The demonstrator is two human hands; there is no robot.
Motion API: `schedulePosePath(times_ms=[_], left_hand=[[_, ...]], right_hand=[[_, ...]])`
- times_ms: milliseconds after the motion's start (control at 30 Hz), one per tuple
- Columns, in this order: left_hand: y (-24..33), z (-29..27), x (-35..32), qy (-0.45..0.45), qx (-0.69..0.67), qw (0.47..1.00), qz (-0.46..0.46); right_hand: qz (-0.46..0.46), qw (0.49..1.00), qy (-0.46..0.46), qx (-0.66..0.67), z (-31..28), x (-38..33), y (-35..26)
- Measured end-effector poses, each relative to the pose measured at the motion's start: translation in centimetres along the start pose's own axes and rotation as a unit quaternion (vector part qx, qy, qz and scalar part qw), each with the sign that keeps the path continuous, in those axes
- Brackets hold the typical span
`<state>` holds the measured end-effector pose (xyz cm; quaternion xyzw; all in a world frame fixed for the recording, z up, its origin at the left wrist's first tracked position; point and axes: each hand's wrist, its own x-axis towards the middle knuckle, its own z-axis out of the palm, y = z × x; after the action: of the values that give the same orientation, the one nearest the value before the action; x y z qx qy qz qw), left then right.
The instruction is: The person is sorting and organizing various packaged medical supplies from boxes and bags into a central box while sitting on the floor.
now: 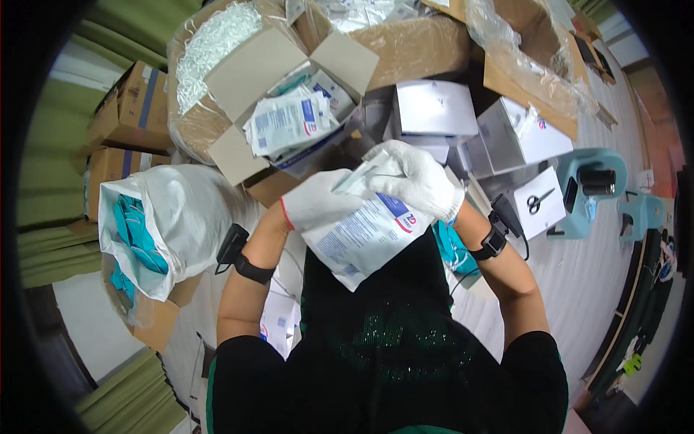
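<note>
Both my hands wear white knit gloves and meet at the top edge of a white printed packet with blue and red marks. My left hand grips the packet's upper left side. At the top, my right hand is closed on its upper edge, fingers curled over it. The packet hangs tilted in front of my dark shirt, and something pale shows between the hands at its opening. Just beyond my hands stands an open carton with several similar packets piled inside.
At left, a white sack holds teal cloth items. White boxes stand beyond my right hand. Scissors lie on a white box near a teal stool. Brown cartons are stacked far left; a bin holds shredded white filler.
</note>
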<state>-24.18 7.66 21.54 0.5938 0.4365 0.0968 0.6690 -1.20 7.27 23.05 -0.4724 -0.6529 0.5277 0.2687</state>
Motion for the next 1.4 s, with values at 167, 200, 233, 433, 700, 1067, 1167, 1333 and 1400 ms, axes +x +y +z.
schedulePosePath(times_ms=[167, 200, 233, 433, 700, 1067, 1167, 1333, 1400], left_hand=[[-0.4, 6.1, -0.7, 0.055, 0.226, 0.972, 0.007], [0.2, 6.8, -0.5, 0.055, 0.265, 0.963, -0.003], [-0.2, 7.3, -0.3, 0.049, 0.263, 0.964, -0.004], [-2.3, 8.7, 0.1, 0.076, 0.238, 0.968, -0.013], [-2.6, 11.3, 0.0, 0.169, 0.393, 0.897, 0.111], [-1.8, 13.1, 1.6, 0.273, 0.387, 0.797, 0.374], [-0.7, 13.7, 1.4, 0.287, 0.273, 0.808, 0.435], [-1.6, 15.0, 4.5, 0.242, -0.128, 0.951, 0.146], [-1.6, 15.2, 7.1, 0.175, -0.207, 0.961, 0.052]], right_hand=[[-0.107, 0.993, 0.057, -0.004, 3.8, -4.2, 5.5], [-0.022, 0.994, 0.070, 0.075, 4.6, -4.8, 5.6], [0.011, 0.980, 0.088, 0.179, 5.1, -5.0, 5.8], [0.057, 0.951, 0.133, 0.272, 6.2, -5.5, 6.4], [0.164, 0.944, 0.213, 0.189, 7.5, -2.3, 8.3], [0.295, 0.593, 0.233, 0.712, 2.1, 0.6, 13.7], [0.246, 0.535, 0.321, 0.742, -0.2, -0.8, 17.5], [0.244, 0.692, 0.487, 0.475, -3.2, -4.8, 17.1], [0.157, 0.720, 0.544, 0.401, -4.8, -8.6, 14.4]])
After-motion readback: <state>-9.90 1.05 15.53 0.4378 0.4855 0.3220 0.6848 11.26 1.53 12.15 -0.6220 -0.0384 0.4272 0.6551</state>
